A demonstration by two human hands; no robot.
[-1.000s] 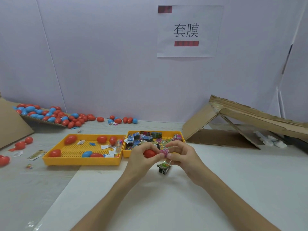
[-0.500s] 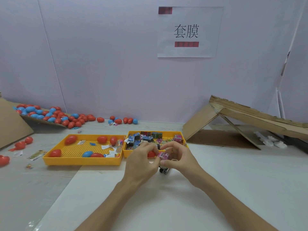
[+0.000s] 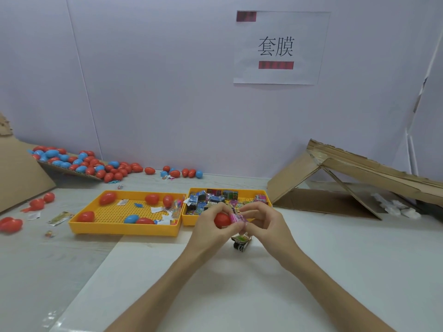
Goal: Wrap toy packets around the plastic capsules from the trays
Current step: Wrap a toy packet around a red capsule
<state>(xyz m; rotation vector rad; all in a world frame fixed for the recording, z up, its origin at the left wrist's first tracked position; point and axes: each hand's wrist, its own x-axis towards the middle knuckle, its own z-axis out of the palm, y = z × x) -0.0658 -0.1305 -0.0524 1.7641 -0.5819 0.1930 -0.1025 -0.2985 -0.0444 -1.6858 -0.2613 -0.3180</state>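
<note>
Capsule (image 3: 221, 219), red, is held just in front of the packet tray (image 3: 249, 190) — my left hand (image 3: 211, 232) grips it steady so my right hand (image 3: 266, 226), pinching a pink packet (image 3: 237, 218), can pull that packet round its end, I judge.

A glossy red capsule (image 3: 221, 219) is held over the table's (image 3: 335, 259) middle, with a pink packet (image 3: 237, 218) touching its right end.

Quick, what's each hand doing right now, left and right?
Left hand: grips the red capsule.
Right hand: pinches the pink packet, held right at the capsule's end.
</note>
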